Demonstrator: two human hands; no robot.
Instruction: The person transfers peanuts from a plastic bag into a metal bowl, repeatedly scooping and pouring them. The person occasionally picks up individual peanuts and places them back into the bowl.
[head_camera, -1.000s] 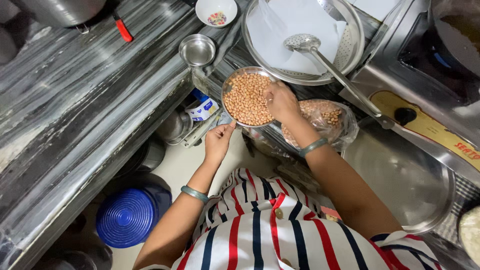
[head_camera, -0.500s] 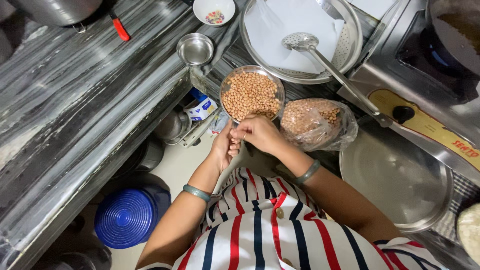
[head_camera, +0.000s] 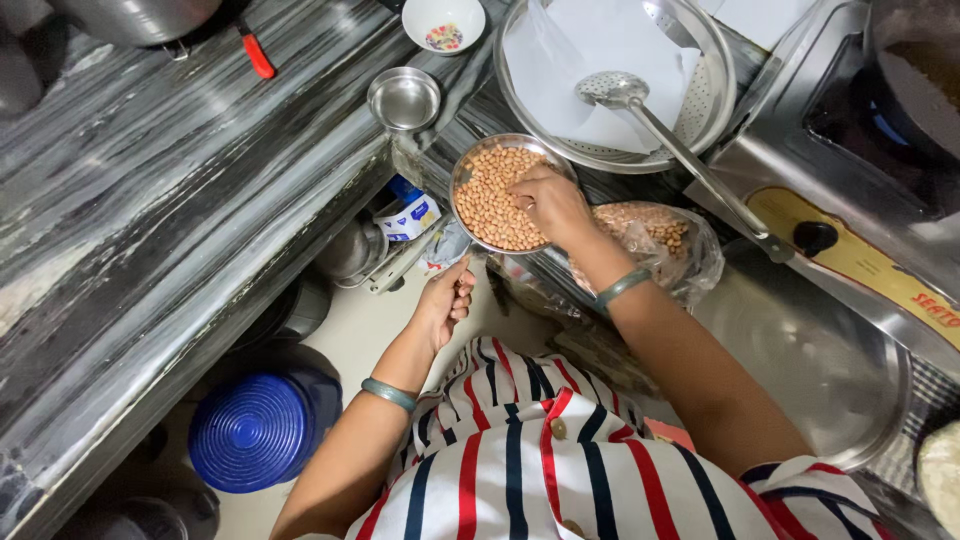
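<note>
At the lower left of the frame a blue ribbed lid (head_camera: 252, 432) lay on the floor below the grey streaked counter (head_camera: 150, 200). Near the centre, the left hand (head_camera: 442, 300) was loosely curled beneath the near rim of a steel bowl of peanuts (head_camera: 490, 205), fingertips touching its edge; whether it gripped anything could not be told. The right hand (head_camera: 550, 205) rested in the bowl, fingers bent over the nuts. The bowl overhung the counter edge, so a hard press could tip it and spill. Further right sat a plastic bag of peanuts (head_camera: 660, 240) and a slotted ladle (head_camera: 640, 110).
</note>
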